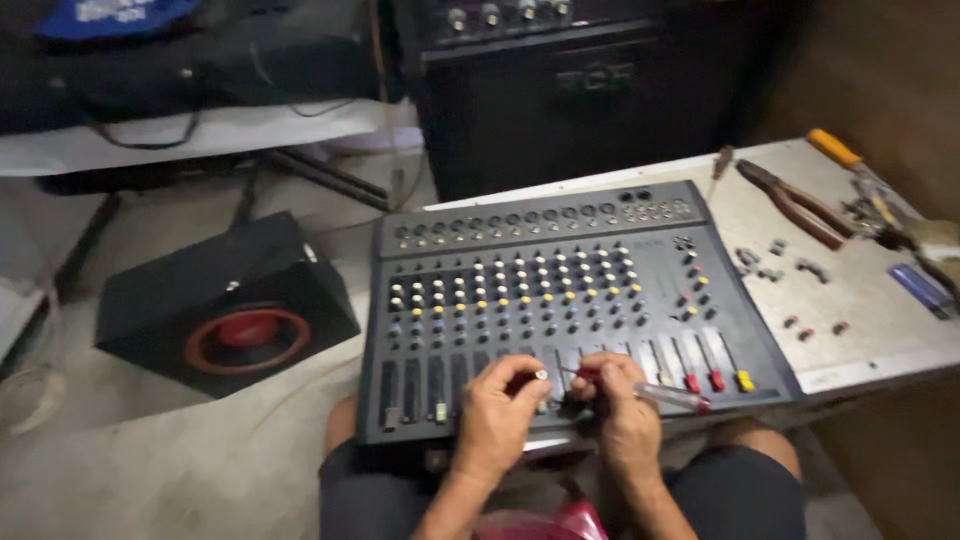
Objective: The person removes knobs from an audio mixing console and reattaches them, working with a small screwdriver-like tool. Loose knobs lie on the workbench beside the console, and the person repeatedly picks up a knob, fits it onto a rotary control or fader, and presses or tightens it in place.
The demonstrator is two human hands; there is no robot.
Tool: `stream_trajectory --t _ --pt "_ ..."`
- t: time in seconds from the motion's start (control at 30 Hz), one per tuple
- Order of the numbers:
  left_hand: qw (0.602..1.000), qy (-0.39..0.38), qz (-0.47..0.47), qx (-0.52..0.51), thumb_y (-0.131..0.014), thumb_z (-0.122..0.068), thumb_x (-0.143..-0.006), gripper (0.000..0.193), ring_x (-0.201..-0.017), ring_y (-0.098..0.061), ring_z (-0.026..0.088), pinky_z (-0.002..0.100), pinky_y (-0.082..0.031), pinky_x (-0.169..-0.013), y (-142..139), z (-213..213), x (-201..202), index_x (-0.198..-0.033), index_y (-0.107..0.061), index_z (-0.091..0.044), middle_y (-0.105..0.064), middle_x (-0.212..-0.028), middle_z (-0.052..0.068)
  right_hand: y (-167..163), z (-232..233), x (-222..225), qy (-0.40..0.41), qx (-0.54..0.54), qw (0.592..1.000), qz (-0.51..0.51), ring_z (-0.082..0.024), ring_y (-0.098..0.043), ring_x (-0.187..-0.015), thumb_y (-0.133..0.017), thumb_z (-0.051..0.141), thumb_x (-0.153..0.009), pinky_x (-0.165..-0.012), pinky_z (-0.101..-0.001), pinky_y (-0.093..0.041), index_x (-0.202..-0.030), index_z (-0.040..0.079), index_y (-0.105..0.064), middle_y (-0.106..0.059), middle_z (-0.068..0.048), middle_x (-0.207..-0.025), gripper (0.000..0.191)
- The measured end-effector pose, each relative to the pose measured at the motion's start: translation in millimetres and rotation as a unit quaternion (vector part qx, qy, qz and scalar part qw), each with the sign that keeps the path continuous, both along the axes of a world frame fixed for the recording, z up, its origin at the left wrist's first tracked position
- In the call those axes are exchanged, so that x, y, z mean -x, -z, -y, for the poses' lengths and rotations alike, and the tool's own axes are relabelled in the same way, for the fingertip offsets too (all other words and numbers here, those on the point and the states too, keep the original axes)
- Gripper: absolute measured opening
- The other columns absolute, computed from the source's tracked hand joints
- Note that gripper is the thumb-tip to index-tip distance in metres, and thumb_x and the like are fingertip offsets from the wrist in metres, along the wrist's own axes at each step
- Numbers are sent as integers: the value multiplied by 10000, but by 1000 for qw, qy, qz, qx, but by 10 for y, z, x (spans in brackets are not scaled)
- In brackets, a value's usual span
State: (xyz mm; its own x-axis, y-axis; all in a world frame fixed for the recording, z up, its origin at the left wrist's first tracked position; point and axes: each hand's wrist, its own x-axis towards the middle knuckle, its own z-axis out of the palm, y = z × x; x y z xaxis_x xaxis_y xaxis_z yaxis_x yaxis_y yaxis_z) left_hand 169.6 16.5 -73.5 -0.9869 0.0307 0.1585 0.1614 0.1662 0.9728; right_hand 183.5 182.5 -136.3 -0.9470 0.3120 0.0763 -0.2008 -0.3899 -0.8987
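- Working at the fader row along the lower edge of the grey audio mixer (560,300), which is lying at the centre of the frame, half on the bench (880,340) and half over the person's knees.
- The left hand (497,415) is pinching a small silver-tipped part; the right hand (625,405) is closing around a screwdriver (660,395) with a clear handle.
- Judging by this, a fader part is being refitted or loosened; the next move is calling for steady tip placement.
- The mixer is showing rows of coloured knobs, with several fader caps lying loose (780,262) at right.
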Motion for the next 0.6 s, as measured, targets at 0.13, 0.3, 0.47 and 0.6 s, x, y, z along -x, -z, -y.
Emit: stream_trajectory --t 0.13,0.3,0.47,0.6 --pt "1000 8 -25 8 -753 -51 -831 146 -677 -649 97 264 -536 -616 -47 -6 -9 -974 -746 -20 -707 -857 36 -40 -18 -12 -13 -5 1000 -2 -136 -591 -807 -502 280 -1053 -777 -285 -495 -1103 -30 -635 -675 -97 -904 341" --pt "999 6 -33 11 -749 -49 -839 166 -686 -632 88 259 -531 -625 -73 -20 6 -1003 -761 -26 -715 -861 27 -111 -16 -21 -13 -11 1000 12 -127 -597 -818 -495 278 -1046 -778 -274 -492 -1103 -31 -637 -677 -90 -913 345" --pt "1000 8 6 13 -747 -82 -877 182 -650 -584 73 256 -509 -601 -65 -13 -1 -1051 -781 -44 -703 -736 37 -143 0 -18 -16 2 1000 -2 -132 -598 -812 -497 267 -1059 -782 -277 -496 -1107 -39 -636 -673 -95 -910 339" --pt "1000 15 -10 -2 -713 -96 -903 185 -707 -673 65 242 -545 -645 -53 -15 -1 -1071 -776 -50 -783 -807 30 -167 5 -33 -12 -5 1000 0 -132 -608 -818 -491 261 -1059 -786 -279 -502 -1097 -41 -635 -675 -93 -914 336"
